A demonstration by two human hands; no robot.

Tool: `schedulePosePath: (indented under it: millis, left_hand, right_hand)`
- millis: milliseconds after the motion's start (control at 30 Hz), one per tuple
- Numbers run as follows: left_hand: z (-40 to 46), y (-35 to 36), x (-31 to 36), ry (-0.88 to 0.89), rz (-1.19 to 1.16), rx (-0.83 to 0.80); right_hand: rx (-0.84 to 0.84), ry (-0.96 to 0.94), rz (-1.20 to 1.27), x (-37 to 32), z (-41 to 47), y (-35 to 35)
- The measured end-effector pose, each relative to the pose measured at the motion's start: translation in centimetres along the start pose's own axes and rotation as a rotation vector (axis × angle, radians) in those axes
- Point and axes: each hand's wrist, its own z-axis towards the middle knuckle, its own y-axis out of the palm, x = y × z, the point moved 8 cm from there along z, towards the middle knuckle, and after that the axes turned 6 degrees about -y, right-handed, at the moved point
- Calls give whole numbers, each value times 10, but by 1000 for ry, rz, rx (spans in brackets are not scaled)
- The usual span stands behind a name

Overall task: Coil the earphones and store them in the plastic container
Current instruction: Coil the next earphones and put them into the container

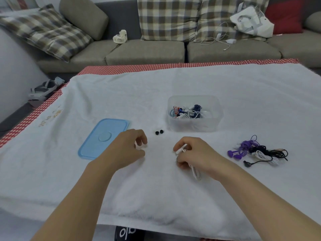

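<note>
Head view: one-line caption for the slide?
Right hand grips coiled white earphones near the open plastic container; left hand alongside, lid off.

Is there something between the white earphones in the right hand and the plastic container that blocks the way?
Nothing visible blocks it. Bare towel lies between the right hand and the open container.

- Location type: home living room.
- Sofa [145,51]: grey-brown, L-shaped, spans the top of the frame.
- Cushions [46,32]: plaid, lying on the sofa at upper left and top centre.
- Fan [119,37]: small, white, on the sofa seat, upper centre-left.
- Charger [224,40]: white, with cable, on the seat at upper right.
- Bag [251,21]: white, beside a red cushion [284,16], top right.
- Table [191,64]: red-checked cloth, covered by a white towel [121,94], centre.
- Shoes [43,89]: on the floor, left edge.
</note>
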Motion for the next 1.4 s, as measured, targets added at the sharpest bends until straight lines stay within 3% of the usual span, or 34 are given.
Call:
schedulePosePath:
  millis: [200,433,733,1000,1400]
  left_hand:
    - [-3,-4,-19,-83,78,-54]
    - [-2,-2,-25,-59,83,-27]
    - [-1,2,-8,11,86,-24]
    - [-6,9,47,154,-245,-20]
    - [-3,14,70,217,-412,-60]
  right_hand:
    - [43,-87,-254,-4,1,-4]
    - [-65,-122,-394,-10,-1,-1]
    - [0,-79,-98,-14,-3,-14]
    - [108,-99,260,-27,-3,-23]
    - [168,-211,175,-33,-3,-32]
